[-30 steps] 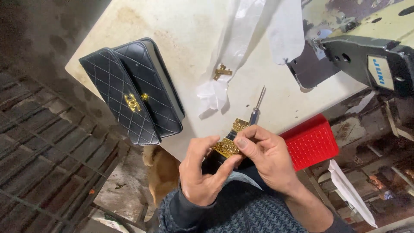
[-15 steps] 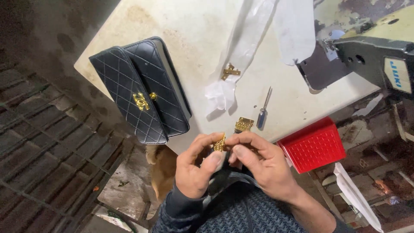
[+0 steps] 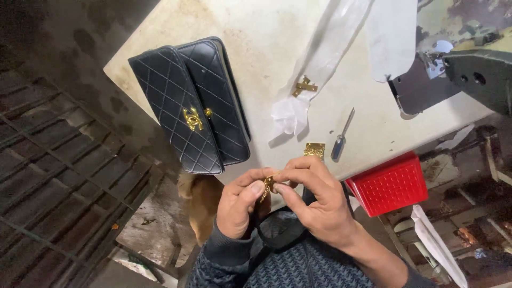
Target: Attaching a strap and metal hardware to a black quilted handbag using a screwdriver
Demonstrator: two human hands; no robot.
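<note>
A small gold metal clasp piece (image 3: 268,184) is pinched between the fingertips of the left hand (image 3: 240,205) and right hand (image 3: 314,205), each grip clamped on it, just off the counter (image 3: 256,42) edge. Nearby on the worn pale counter lie a ribbed gold plate (image 3: 314,149), a screwdriver (image 3: 341,136) and a quilted black leather handbag (image 3: 194,109). A red textured box (image 3: 389,184) is seen below.

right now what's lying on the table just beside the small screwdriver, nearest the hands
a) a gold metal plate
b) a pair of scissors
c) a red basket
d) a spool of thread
a: a small gold metal plate lies on the table edge right next to the screwdriver, just above the left hand and right hand, which pinch a small gold fitting between them.
</note>
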